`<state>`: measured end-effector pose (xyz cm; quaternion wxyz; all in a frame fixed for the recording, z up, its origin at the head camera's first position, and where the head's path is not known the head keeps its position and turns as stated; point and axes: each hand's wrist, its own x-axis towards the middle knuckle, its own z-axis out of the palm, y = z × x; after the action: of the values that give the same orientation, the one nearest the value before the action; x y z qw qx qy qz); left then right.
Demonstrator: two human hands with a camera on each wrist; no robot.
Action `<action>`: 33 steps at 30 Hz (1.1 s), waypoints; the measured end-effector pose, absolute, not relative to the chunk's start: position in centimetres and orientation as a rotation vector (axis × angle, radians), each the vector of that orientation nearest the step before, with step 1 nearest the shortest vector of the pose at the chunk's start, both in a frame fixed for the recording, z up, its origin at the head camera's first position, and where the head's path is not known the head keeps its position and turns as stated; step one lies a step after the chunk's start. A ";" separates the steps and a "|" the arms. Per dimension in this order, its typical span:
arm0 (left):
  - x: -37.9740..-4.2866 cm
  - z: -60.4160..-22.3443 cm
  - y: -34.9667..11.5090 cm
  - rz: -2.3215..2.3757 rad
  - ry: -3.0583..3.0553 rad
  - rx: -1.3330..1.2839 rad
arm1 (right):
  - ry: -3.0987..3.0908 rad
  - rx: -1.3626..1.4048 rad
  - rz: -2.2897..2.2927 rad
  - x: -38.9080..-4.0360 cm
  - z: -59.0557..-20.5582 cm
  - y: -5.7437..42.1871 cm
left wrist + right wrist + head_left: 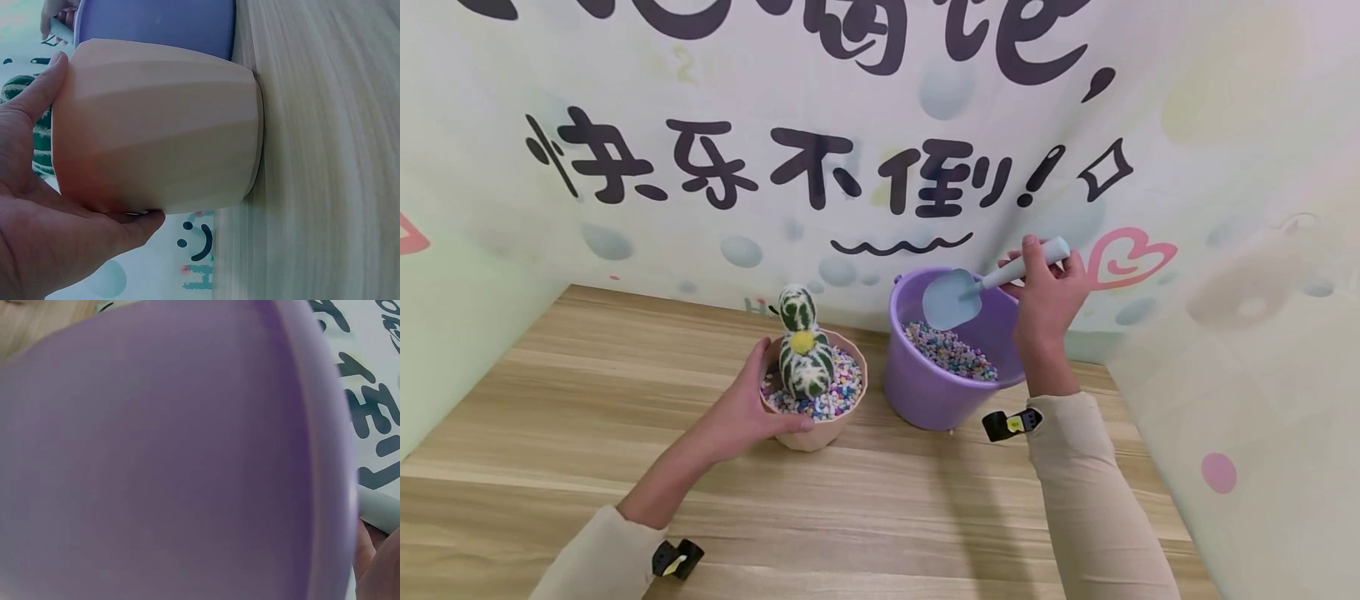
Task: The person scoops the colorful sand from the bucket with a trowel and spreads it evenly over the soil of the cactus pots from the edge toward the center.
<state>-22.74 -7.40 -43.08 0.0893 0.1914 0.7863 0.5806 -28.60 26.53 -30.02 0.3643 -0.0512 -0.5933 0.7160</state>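
Observation:
My left hand (748, 421) grips a pale peach flowerpot (814, 435), thumb at the near rim and fingers along its left side. In the left wrist view the pot's faceted wall (156, 125) fills the middle, standing on the table. A green-and-white cactus (807, 371) with a yellow flower rises from colourful pebbles (844, 392) inside it. My right hand (1054, 296) holds a light blue toy shovel (952, 302) by the handle, its blade over the opening of a purple bucket (925, 392). More colourful pebbles (951, 352) lie in the bucket.
The wood-grain table (880, 517) meets a printed backdrop (700, 242) with black lettering right behind the pot and bucket. A pale side wall (1247, 400) borders the table on the right. In the right wrist view, the bucket wall (169, 456) covers most of the picture.

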 end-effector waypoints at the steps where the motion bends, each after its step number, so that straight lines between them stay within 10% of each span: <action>1: -22.8 -43.1 -7.4 1.726 2.339 0.575 | -1.535 -0.127 1.831 -28.6 -30.0 26.5; 33: -25.1 -42.7 -8.8 1.584 2.271 0.677 | -2.037 -0.150 1.340 -30.3 -32.3 26.8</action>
<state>-25.11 -8.77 -42.70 0.1448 0.2350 0.7883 0.5499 -30.26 26.81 -32.31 0.3423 -0.0575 -0.7836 0.5153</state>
